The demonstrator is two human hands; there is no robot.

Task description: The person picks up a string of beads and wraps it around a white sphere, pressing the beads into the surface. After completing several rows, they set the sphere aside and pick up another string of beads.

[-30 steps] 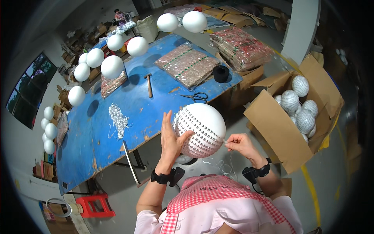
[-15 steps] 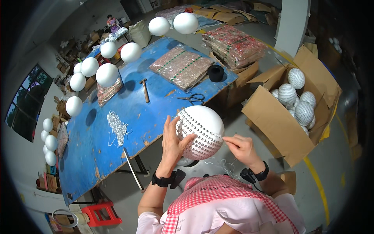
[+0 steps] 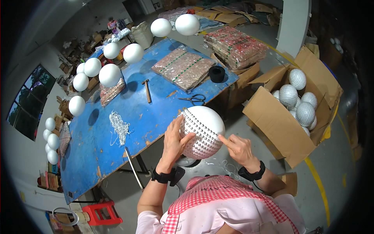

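Note:
A large white ball (image 3: 212,118), partly wrapped in rows of silver beads (image 3: 202,136), is in front of me near the table's edge. Against its left side lies my left hand (image 3: 173,143), thumb across the bead rows and fingers along the upper side, holding it. At the right side, the index fingertip of my right hand (image 3: 240,149) touches the ball where a bead row ends. The other fingers of that hand are curled, and what they may hold is hidden. Under the ball a grey round base (image 3: 188,161) shows in part.
On the blue table (image 3: 156,117) lie scissors (image 3: 193,98), a hammer (image 3: 147,91), a bundle of silver strands (image 3: 119,128), black tape (image 3: 216,73) and a flat wrapped pack (image 3: 182,69). Several plain white balls (image 3: 110,75) stand above its left side. An open carton (image 3: 276,128) holds beaded balls.
My right hand has gone from a pinch beside the ball to an extended index finger against it. My left hand's fingers have drawn in slightly on the ball.

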